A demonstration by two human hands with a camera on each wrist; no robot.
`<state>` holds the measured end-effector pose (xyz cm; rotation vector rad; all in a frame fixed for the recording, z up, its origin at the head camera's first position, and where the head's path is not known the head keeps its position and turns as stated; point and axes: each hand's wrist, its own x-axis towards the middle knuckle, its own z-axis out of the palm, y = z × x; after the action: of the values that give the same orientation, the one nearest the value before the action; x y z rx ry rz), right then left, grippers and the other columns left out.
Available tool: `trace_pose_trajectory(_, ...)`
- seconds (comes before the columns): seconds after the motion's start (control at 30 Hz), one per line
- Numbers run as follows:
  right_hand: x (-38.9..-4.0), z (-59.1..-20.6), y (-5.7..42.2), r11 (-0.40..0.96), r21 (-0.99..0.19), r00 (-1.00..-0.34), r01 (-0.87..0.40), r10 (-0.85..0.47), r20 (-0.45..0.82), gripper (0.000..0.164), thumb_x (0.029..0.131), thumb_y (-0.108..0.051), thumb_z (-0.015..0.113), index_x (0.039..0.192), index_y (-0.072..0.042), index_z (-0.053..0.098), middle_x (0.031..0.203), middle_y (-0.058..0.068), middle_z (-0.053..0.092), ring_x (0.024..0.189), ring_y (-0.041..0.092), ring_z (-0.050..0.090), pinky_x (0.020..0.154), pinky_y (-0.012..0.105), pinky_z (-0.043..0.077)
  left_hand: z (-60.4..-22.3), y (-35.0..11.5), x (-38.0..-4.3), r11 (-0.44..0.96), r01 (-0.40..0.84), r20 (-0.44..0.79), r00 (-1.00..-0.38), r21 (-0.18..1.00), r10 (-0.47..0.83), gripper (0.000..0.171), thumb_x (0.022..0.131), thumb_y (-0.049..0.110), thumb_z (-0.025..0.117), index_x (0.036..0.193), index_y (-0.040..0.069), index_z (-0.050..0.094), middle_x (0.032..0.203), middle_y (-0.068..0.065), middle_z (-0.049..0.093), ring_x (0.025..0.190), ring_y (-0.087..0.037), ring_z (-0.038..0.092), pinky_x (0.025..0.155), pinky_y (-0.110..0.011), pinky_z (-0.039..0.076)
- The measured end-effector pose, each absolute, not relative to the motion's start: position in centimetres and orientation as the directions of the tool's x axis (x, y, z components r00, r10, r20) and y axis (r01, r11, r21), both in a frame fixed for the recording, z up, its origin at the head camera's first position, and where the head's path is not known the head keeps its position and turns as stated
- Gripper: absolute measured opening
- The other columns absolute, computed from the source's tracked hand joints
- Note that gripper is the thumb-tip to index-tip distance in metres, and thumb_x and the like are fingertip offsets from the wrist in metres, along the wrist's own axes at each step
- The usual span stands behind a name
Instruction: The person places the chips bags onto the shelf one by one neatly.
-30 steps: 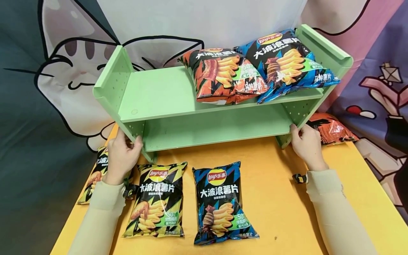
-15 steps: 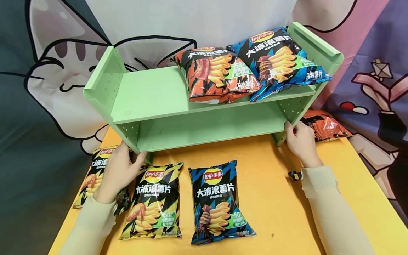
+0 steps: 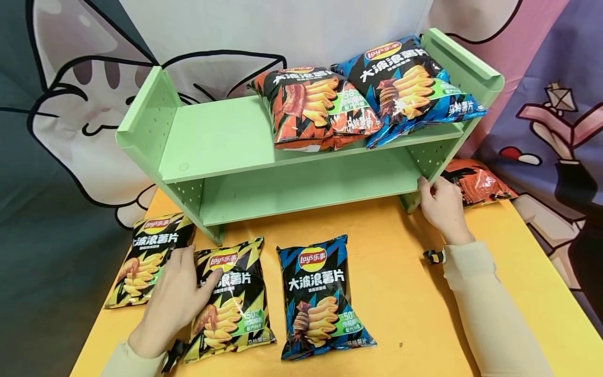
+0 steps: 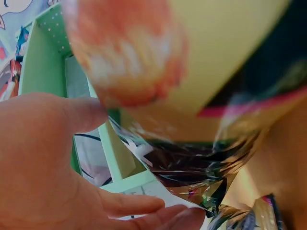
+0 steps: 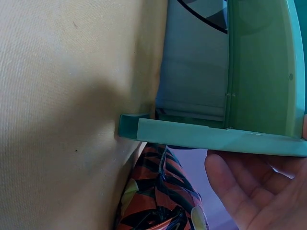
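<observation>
A light green two-tier shelf (image 3: 216, 137) stands tilted in the head view. My right hand (image 3: 444, 209) grips the lower edge of its right side panel; in the right wrist view, fingers (image 5: 230, 184) lie against the panel's outer face. My left hand (image 3: 176, 298) is at the left edge of a yellow-and-black chip bag (image 3: 233, 298). Its thumb lies over the printed front, and the other fingers extend along the left side. In the left wrist view, thumb and fingers are spread about the bag's edge (image 4: 192, 163); whether they pinch it is unclear.
On the upper tier sit a red chip bag (image 3: 320, 110) and a blue chip bag (image 3: 407, 89). Another blue bag (image 3: 322, 298) lies on the yellow table (image 3: 400, 293). A second yellow bag (image 3: 146, 262) lies far left, and a red bag (image 3: 480, 183) behind the right hand.
My left hand has left the shelf's left side panel and come down to the yellow-and-black chip bag, which has turned slightly. My right hand still holds the shelf.
</observation>
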<state>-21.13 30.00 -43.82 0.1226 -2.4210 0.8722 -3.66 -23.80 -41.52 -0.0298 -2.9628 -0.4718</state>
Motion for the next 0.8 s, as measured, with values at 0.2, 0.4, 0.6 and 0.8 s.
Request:
trace_pose_trajectory(0.2,-21.1,-43.9,30.0,0.785,-0.562,-0.833,-0.259,0.113,0.541,0.038,0.106,-0.029,0.048,0.082,-0.004,0.064,0.068,0.017,0.06,0.062,0.032,0.048,0.059,0.036,0.033,-41.5,-23.8,-1.8,0.96,-0.074,-0.042,-0.997,0.27,-0.065,0.095,0.095,0.07,0.054,0.13,-0.018,0.047,0.117,-0.033,0.05,0.078,-0.035,0.058,0.065,-0.05,0.052)
trace_pose_trajectory(0.4,-21.2,-43.9,29.8,0.783,-0.558,-0.83,-0.275,0.099,0.548,0.039,0.106,-0.029,0.048,0.08,-0.004,0.063,0.069,0.017,0.059,0.063,0.033,0.05,0.06,0.036,0.034,-42.3,-23.8,-1.1,0.944,-0.17,-0.263,-0.96,0.283,-0.094,0.121,0.088,0.089,0.036,0.144,-0.019,0.038,0.13,-0.037,0.05,0.1,-0.047,0.063,0.082,-0.06,0.053)
trace_pose_trajectory(0.6,-21.2,-43.8,29.7,0.782,-0.558,-0.827,-0.278,0.1,0.553,0.039,0.106,-0.029,0.048,0.08,-0.004,0.064,0.069,0.016,0.059,0.062,0.032,0.049,0.059,0.034,0.033,-43.6,-23.1,-0.8,0.944,-0.201,-0.315,-0.942,0.262,-0.113,0.132,0.083,0.095,0.03,0.157,-0.014,0.023,0.152,-0.042,0.036,0.123,-0.06,0.054,0.088,-0.067,0.05)
trace_pose_trajectory(0.8,-21.2,-43.9,29.8,0.785,-0.558,-0.831,-0.269,0.104,0.547,0.039,0.106,-0.03,0.048,0.084,-0.003,0.067,0.071,0.018,0.062,0.062,0.033,0.05,0.059,0.036,0.035,-44.0,-22.2,-0.9,0.945,-0.215,-0.289,-0.947,0.245,-0.14,0.135,0.077,0.099,0.034,0.161,-0.007,0.021,0.153,-0.04,0.039,0.115,-0.059,0.059,0.067,-0.057,0.054)
